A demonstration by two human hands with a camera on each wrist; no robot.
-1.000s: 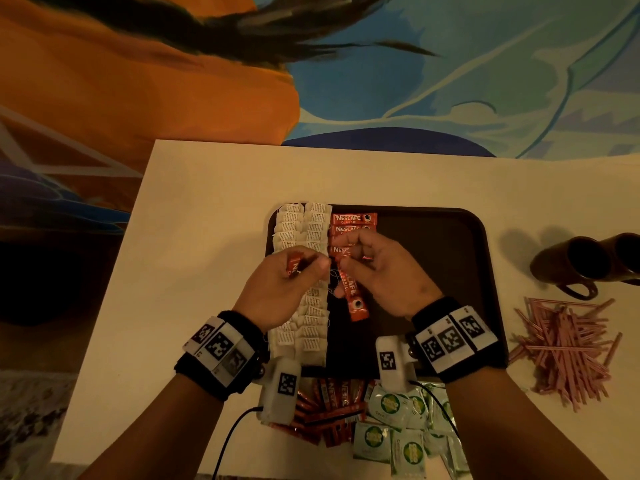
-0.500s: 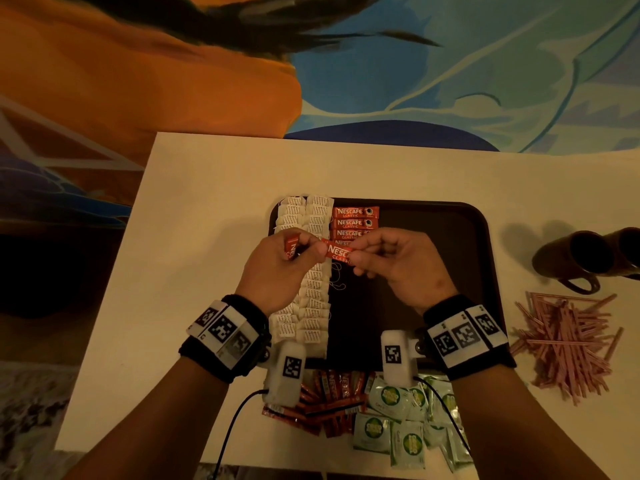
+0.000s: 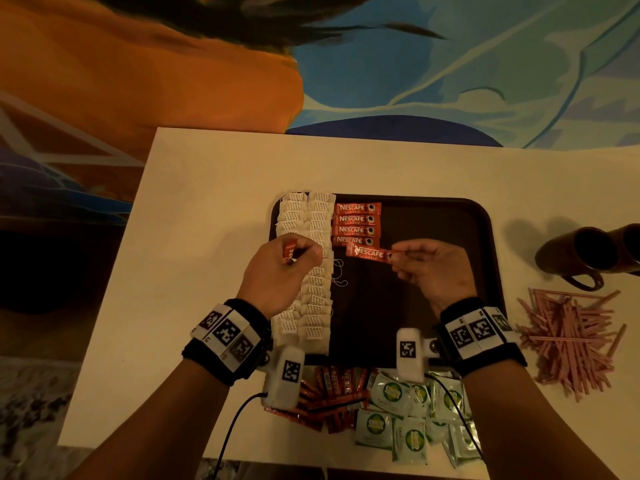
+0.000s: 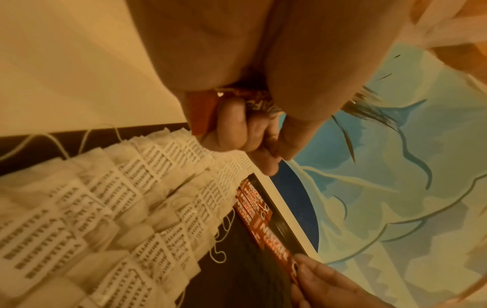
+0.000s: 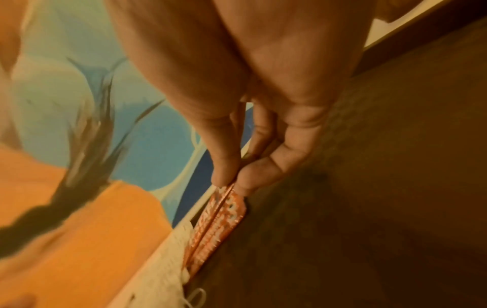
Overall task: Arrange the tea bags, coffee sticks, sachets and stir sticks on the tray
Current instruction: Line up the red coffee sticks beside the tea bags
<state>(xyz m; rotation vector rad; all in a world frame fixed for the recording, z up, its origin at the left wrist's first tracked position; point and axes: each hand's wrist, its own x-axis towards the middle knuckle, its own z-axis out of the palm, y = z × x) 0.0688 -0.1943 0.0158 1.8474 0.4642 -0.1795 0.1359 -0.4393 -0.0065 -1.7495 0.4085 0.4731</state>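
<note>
Right hand (image 3: 433, 268) pinches one coffee stick (image 3: 369, 253) by its end, probably so it drops flat under the row of four (image 3: 356, 224) at the tray's (image 3: 485, 237) 12 o'clock. Left hand (image 3: 277, 271) grips spare sticks (image 3: 289, 252) as stock at 9 o'clock, over the tea bags (image 3: 317, 306).

"NESCAFE CLASSIC" in white stands on each of the four red coffee sticks (image 3: 356, 223) stacked in a column on the tray (image 3: 433, 216), just right of the tea bags (image 3: 313, 271). The same words stand on the stick (image 3: 372, 253) pinched in the right hand (image 3: 434, 271), just below that column. The tea bag tags carry rows of dark print too small to read. The wristbands (image 3: 227, 332) and wrist cameras bear black-and-white square code markers.
</note>
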